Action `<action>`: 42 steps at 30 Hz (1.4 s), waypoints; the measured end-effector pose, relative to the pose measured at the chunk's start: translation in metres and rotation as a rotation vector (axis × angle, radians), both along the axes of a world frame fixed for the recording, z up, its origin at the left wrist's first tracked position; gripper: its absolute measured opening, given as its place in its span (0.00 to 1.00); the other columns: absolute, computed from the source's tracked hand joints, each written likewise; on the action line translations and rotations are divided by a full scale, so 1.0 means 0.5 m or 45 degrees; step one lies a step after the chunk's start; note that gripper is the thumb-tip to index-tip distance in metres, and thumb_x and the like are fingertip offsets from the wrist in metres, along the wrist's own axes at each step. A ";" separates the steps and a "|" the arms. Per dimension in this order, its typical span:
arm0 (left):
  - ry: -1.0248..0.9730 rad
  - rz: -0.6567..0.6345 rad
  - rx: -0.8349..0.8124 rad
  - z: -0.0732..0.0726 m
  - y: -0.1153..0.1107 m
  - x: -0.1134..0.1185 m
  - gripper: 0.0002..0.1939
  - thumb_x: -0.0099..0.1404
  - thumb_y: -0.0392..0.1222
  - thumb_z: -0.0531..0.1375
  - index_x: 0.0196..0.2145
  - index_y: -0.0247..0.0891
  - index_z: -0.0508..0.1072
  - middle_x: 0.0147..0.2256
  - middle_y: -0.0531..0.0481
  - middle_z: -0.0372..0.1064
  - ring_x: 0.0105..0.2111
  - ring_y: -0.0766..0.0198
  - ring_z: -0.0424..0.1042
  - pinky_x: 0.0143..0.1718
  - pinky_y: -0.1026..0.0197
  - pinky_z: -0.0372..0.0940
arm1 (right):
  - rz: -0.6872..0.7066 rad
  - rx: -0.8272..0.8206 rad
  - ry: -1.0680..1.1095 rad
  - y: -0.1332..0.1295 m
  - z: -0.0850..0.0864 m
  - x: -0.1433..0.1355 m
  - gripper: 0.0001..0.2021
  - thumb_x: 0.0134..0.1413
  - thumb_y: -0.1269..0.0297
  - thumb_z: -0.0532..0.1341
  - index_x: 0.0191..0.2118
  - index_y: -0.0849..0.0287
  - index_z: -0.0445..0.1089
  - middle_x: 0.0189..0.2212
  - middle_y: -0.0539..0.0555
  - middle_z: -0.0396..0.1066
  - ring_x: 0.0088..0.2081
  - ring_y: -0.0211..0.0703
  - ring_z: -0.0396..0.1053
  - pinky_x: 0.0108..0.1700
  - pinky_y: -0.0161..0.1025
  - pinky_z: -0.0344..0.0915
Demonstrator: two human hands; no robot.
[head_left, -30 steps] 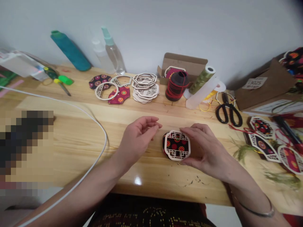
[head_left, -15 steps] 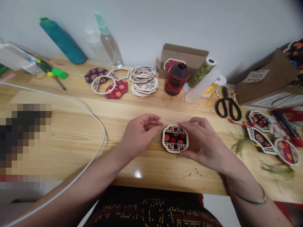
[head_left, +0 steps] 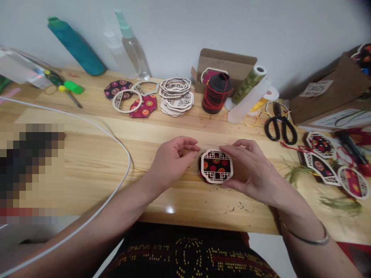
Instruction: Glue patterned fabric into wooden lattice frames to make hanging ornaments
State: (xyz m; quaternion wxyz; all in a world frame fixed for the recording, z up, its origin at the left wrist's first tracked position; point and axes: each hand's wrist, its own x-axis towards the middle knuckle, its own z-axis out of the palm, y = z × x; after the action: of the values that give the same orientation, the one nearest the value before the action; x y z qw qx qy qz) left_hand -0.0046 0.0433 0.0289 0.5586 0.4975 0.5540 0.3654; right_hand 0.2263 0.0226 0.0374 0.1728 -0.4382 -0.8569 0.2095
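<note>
- Desk: pale wood, glossy.
- Centre: stack of lattice-framed patterned pieces.
- Upper centre: stacked cut-out frames; red-corded black spool.
- Upper right: black-handled scissors.

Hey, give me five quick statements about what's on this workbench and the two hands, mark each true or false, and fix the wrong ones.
1. The right hand touches the patterned lattice piece. True.
2. The left hand is gripping the scissors. False: the scissors lie away from both hands.
3. The red cord is wound around the dark spool. True.
4. The teal cylinder is to the right of the spray bottle. False: it is to the left.
5. The bracelet is on the left wrist. False: it is on the right wrist.
</note>
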 end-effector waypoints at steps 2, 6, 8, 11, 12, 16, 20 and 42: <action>0.009 -0.014 0.005 -0.001 0.000 -0.001 0.12 0.56 0.37 0.63 0.39 0.34 0.72 0.36 0.45 0.77 0.36 0.62 0.75 0.39 0.57 0.69 | 0.003 -0.016 0.002 0.000 0.000 -0.002 0.36 0.50 0.57 0.67 0.63 0.54 0.55 0.50 0.60 0.69 0.55 0.59 0.56 0.52 0.57 0.63; 0.030 -0.048 0.024 -0.004 -0.001 -0.002 0.12 0.56 0.38 0.63 0.40 0.35 0.73 0.37 0.45 0.76 0.36 0.62 0.75 0.41 0.57 0.68 | 0.012 -0.044 0.004 0.000 0.003 -0.006 0.36 0.48 0.58 0.68 0.62 0.56 0.56 0.51 0.59 0.68 0.55 0.58 0.56 0.54 0.56 0.62; 0.042 -0.059 0.019 -0.003 -0.002 -0.001 0.13 0.56 0.38 0.63 0.41 0.35 0.73 0.38 0.46 0.76 0.36 0.62 0.75 0.40 0.57 0.68 | 0.011 -0.043 0.003 0.001 0.004 -0.008 0.36 0.48 0.59 0.68 0.62 0.57 0.57 0.50 0.59 0.69 0.55 0.57 0.56 0.54 0.55 0.62; 0.069 -0.086 0.013 0.000 -0.004 0.001 0.15 0.56 0.39 0.64 0.42 0.36 0.73 0.39 0.46 0.76 0.33 0.63 0.74 0.38 0.58 0.68 | 0.006 -0.041 0.007 0.001 0.005 -0.008 0.36 0.48 0.59 0.68 0.62 0.56 0.57 0.52 0.59 0.68 0.55 0.58 0.56 0.54 0.56 0.61; 0.079 -0.099 0.018 0.002 -0.004 0.002 0.15 0.56 0.40 0.64 0.42 0.36 0.73 0.40 0.46 0.76 0.32 0.64 0.74 0.36 0.59 0.68 | 0.006 -0.043 0.008 0.001 0.005 -0.008 0.35 0.48 0.59 0.68 0.62 0.56 0.57 0.52 0.59 0.68 0.55 0.58 0.56 0.54 0.56 0.61; 0.172 -0.147 0.076 0.005 -0.008 0.003 0.16 0.56 0.42 0.64 0.43 0.38 0.73 0.40 0.48 0.76 0.25 0.69 0.69 0.28 0.63 0.65 | 0.014 -0.036 0.013 0.001 0.003 -0.008 0.35 0.48 0.58 0.67 0.61 0.57 0.58 0.53 0.59 0.68 0.56 0.58 0.56 0.54 0.56 0.61; 0.254 -0.174 0.123 0.001 -0.012 0.002 0.15 0.57 0.41 0.64 0.43 0.39 0.74 0.37 0.50 0.75 0.22 0.71 0.64 0.25 0.65 0.61 | 0.020 -0.027 -0.005 0.001 0.004 -0.009 0.35 0.49 0.58 0.67 0.61 0.58 0.58 0.53 0.60 0.68 0.57 0.57 0.55 0.55 0.55 0.61; 0.758 -0.516 0.666 -0.007 -0.018 -0.013 0.37 0.51 0.55 0.68 0.57 0.43 0.64 0.42 0.47 0.73 0.34 0.59 0.72 0.35 0.56 0.68 | -0.068 -0.166 0.009 0.006 0.022 0.034 0.40 0.47 0.56 0.69 0.64 0.56 0.52 0.52 0.61 0.65 0.54 0.54 0.61 0.55 0.53 0.62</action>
State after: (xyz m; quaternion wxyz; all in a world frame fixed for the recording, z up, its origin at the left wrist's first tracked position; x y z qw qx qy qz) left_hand -0.0113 0.0344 0.0255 0.2905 0.8041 0.4709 0.2173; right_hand 0.2434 0.0258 0.0487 0.1524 -0.4704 -0.8288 0.2618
